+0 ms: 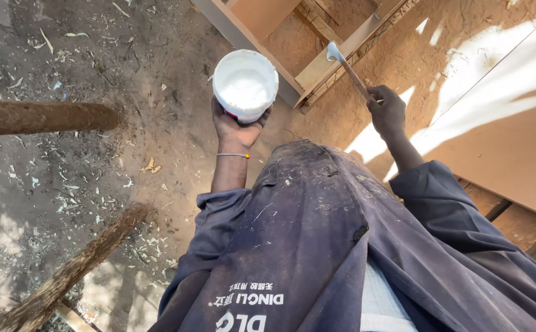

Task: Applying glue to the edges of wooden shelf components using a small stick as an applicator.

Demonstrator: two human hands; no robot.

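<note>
Fingers (262,117) of the left hand (237,126) curl up around the underside of a small white tub (245,85), cupping it from below so its open mouth faces the camera; white paste fills it. Right of the tub, the right hand (386,110) is closed in a fist around the thin wooden handle of a brush (349,69), the handle running up and left out of the fist to a pale, paste-coated head. That head touches the edge of a light wooden frame (335,58), which lies just beyond the tub and nearly meets its rim. Below the tub, a beaded bracelet (233,155) circles the left wrist above a dark blue work coat (317,233). Left of the tub, rough logs (40,117) lie on the dirt floor (157,74) among shavings.
</note>
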